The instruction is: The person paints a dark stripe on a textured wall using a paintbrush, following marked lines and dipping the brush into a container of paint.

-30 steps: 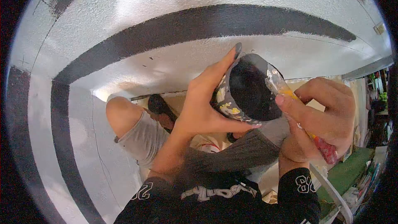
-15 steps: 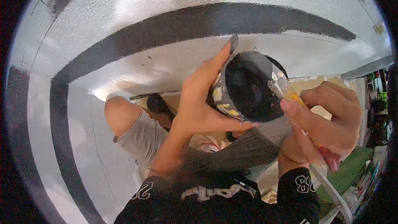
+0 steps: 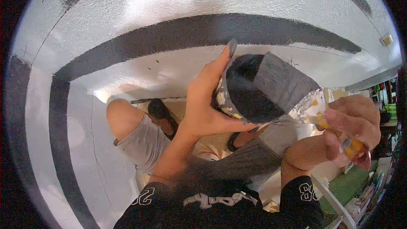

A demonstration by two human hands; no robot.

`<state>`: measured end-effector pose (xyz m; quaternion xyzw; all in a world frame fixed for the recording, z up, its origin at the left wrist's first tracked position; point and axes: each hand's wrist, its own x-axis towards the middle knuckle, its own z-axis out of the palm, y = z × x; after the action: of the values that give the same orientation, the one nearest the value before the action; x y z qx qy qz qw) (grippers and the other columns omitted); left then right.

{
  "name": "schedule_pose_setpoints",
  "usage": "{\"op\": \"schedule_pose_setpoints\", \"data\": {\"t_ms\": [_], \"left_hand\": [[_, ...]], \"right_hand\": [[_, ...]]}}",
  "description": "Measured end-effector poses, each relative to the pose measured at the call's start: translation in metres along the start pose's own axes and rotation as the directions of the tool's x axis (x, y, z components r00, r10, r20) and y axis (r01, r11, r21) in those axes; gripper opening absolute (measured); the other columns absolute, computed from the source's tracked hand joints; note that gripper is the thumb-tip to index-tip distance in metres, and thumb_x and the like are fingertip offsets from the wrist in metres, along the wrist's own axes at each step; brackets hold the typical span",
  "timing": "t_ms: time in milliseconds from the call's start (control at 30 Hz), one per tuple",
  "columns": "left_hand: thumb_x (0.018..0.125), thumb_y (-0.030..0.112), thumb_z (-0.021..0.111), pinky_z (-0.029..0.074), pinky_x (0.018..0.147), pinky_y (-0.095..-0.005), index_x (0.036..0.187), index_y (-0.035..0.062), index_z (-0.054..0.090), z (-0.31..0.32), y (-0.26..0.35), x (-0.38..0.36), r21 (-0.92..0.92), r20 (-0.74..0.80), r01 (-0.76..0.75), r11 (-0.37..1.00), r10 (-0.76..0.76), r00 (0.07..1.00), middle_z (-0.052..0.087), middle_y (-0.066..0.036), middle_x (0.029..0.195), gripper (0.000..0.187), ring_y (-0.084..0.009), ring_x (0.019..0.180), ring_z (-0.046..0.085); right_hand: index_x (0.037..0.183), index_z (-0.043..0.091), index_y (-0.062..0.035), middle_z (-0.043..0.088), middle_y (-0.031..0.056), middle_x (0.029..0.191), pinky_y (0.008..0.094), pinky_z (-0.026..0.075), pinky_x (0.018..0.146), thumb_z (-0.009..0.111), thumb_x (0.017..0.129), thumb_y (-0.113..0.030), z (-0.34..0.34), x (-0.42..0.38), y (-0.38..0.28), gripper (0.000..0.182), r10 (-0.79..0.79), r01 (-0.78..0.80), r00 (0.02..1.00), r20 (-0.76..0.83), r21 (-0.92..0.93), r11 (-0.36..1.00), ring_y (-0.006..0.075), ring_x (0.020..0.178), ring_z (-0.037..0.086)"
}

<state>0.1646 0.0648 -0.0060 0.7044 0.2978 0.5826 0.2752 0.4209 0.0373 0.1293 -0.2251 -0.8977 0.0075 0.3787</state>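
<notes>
My left hand (image 3: 205, 101) is wrapped round a paint container (image 3: 222, 104) with yellow and white splotches on its outside, its thumb and fingers spread along the rim. Dark paint (image 3: 248, 89) shows inside. My right hand (image 3: 354, 127) grips a wide paintbrush by its paint-spotted handle, at the right of the container. The brush's flat dark grey bristles (image 3: 288, 80) lie across the container's opening. Dark paint marks one fingertip of my left hand.
Ahead is a white textured wall (image 3: 169, 0) with curved dark grey painted bands (image 3: 186, 32). My bent legs are below the container. A green surface (image 3: 347, 191) and cluttered shelves (image 3: 383, 106) stand at the right.
The brush has come up from inside the container, so its bristles now show over the opening. My right hand has moved right and slightly down.
</notes>
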Motion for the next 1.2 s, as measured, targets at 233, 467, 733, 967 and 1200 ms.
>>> {"op": "schedule_pose_setpoints", "data": {"t_ms": [233,467,733,967,1200], "left_hand": [[0.05,0.035,0.09,0.044,0.093,-0.039,0.14,-0.0039,0.041,-0.004,0.011,-0.002,0.149,-0.035,-0.059,0.987,0.065,0.997,0.061,-0.017,0.122,0.109,-0.0341,0.104,0.06],[0.051,0.034,0.09,0.044,0.093,-0.0397,0.14,-0.0023,0.042,0.002,0.004,-0.002,0.155,-0.064,-0.115,0.981,0.127,0.99,0.061,-0.017,0.122,0.107,-0.033,0.105,0.06],[0.051,0.037,0.09,0.045,0.092,-0.0408,0.138,-0.0047,0.043,0.002,0.003,-0.001,0.129,-0.035,-0.064,0.99,0.069,0.997,0.062,-0.019,0.12,0.107,-0.034,0.105,0.06],[0.056,0.043,0.086,0.044,0.092,-0.0445,0.135,-0.0048,0.047,0.002,-0.006,0.0,0.245,-0.05,-0.206,0.947,0.224,0.973,0.062,-0.02,0.118,0.1,-0.0368,0.104,0.059],[0.053,0.032,0.091,0.047,0.09,-0.0423,0.139,-0.005,0.041,0.006,-0.015,-0.014,0.088,-0.097,-0.025,0.996,0.034,0.995,0.062,-0.02,0.118,0.107,-0.0358,0.102,0.062]], "right_hand": [[0.092,0.065,0.0019,0.062,0.0084,0.063,0.031,0.047,0.052,0.067,0.07,-0.009,-0.014,0.005,0.009,0.025,0.009,-0.025,0.98,0.201,0.079,0.997,0.0216,0.053,0.059],[0.088,0.062,0.005,0.058,0.0083,0.056,0.0326,0.053,0.045,0.066,0.076,-0.01,-0.028,-0.004,0.014,0.02,-0.095,0.08,0.991,0.094,0.157,0.984,0.0199,0.043,0.058],[0.096,0.062,0.0042,0.061,0.0078,0.059,0.0299,0.052,0.047,0.068,0.078,-0.014,-0.002,0.009,0.036,0.027,-0.146,0.073,0.984,0.099,0.524,0.848,0.0198,0.044,0.059],[0.082,0.06,0.0019,0.062,0.0164,0.06,0.0284,0.047,0.046,0.065,0.066,-0.01,0.023,-0.014,0.036,0.021,0.262,-0.167,0.962,-0.078,0.592,0.789,0.0206,0.048,0.056],[0.07,0.048,0.0,0.058,0.0166,0.062,0.0253,0.042,0.036,0.059,0.08,-0.016,0.021,-0.013,0.036,0.021,0.595,-0.245,0.796,-0.109,0.842,0.481,0.0156,0.04,0.048]]}}
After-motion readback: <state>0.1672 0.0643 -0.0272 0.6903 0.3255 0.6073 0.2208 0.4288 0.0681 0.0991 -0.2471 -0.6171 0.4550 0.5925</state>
